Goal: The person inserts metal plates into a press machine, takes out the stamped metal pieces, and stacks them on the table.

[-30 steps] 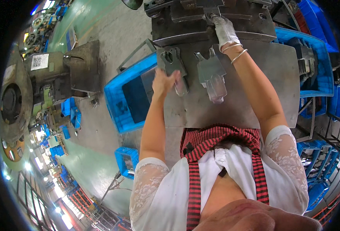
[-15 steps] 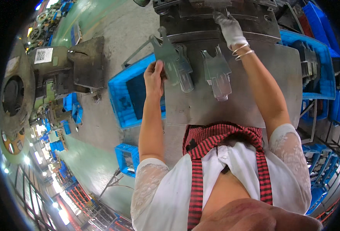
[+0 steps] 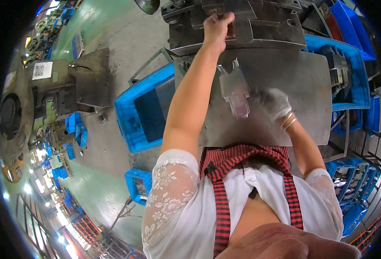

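My bare left hand (image 3: 217, 31) reaches to the far end of the table, thumb and fingers closed at the edge of a flat grey sheet-metal part (image 3: 243, 31), which lies over the dark steel die (image 3: 277, 36). Part of that piece is hidden by the hand. On the metal tabletop (image 3: 303, 86) lies a small stack of forked sheet-metal parts (image 3: 234, 88), prongs pointing away from me. Close to its right side is my right hand (image 3: 277, 103) in a white-grey glove. Motion smears its fingers, so their hold cannot be told.
A blue crate (image 3: 123, 116) stands left of the table. Another blue crate (image 3: 363, 82) with dark metal parts sits at the right. Stacked blue crates (image 3: 350, 181) are at lower right, and a large dark machine (image 3: 61, 86) stands across the floor at left.
My left hand has carried a forked sheet-metal part from the table's left side forward and right to the die. My right hand has drawn back from the die toward me, beside the stack.
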`<act>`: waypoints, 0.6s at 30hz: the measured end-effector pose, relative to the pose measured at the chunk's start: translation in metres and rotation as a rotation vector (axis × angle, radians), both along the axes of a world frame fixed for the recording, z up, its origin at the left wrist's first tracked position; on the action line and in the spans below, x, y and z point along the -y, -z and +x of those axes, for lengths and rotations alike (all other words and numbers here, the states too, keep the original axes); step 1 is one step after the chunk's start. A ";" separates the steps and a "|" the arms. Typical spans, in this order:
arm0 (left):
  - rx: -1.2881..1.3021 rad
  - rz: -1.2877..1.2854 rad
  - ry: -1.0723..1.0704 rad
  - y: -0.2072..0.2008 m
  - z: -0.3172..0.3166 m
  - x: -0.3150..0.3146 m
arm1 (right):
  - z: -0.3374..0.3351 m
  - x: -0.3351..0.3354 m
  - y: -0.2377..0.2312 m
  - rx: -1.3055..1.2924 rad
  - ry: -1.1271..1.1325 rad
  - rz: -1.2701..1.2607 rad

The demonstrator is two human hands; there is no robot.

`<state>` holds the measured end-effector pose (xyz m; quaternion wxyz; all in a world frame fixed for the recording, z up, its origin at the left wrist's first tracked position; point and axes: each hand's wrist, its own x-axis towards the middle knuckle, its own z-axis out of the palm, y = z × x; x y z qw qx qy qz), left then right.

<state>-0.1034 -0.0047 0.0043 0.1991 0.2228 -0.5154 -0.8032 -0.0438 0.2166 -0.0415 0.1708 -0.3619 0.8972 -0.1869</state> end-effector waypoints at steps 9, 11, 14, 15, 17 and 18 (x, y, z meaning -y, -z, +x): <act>0.174 -0.327 -0.208 0.015 -0.023 0.025 | -0.114 0.126 -0.019 -0.547 -0.008 -0.373; 0.370 -0.874 -0.028 0.014 0.007 0.032 | -0.118 0.123 -0.012 -0.608 0.019 -0.447; 0.681 -1.256 -0.006 0.025 0.101 0.045 | -0.117 0.124 -0.030 -0.459 0.016 -0.115; 0.607 -1.420 -0.035 0.046 0.140 0.057 | -0.113 0.126 -0.032 -0.456 0.015 -0.125; 1.226 -1.160 0.124 0.076 0.188 0.053 | -0.109 0.125 -0.031 -0.290 0.077 -0.282; 1.238 -1.158 0.112 0.087 0.201 0.059 | -0.104 0.127 -0.032 -0.202 0.098 -0.365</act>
